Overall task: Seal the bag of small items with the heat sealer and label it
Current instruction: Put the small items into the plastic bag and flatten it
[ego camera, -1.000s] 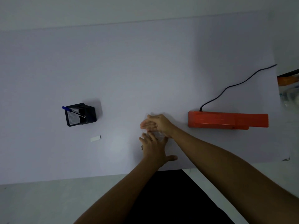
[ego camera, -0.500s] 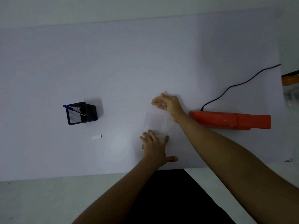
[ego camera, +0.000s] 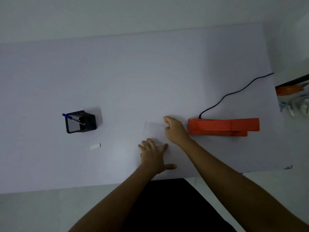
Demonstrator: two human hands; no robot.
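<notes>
Just right of the right hand's knuckles, the orange heat sealer [ego camera: 223, 127] lies lengthwise on the pale table [ego camera: 150, 72]. Its black cord [ego camera: 234, 94] runs from its near end away toward the far right edge. Past that edge there is blurred clutter [ego camera: 292, 97], orange and clear, too indistinct to name. Well to the left of both sets of fingers stands a black mesh pen holder [ego camera: 80, 122] with a blue pen [ego camera: 71, 117] leaning in it. A small white label [ego camera: 95, 146] lies flat nearer the person, between the holder and the left fingertips but apart from both. The clear bag [ego camera: 153, 130] lies flat on the table between the two hands. It is so faint that its contents cannot be made out. Only the right hand's own wrist sits between the bag and the sealer. The left hand [ego camera: 154, 157] is laid palm down with its fingers straight and spread. The fingertips rest on the bag's near edge, and the thumb sticks out to the right. The right hand [ego camera: 175, 130] reaches in from the right with its forearm low over the table. Its fingers are loosely curled against the bag's right edge at the far corner, the forefinger farthest out. Whether they pinch the plastic or only touch it cannot be told.
</notes>
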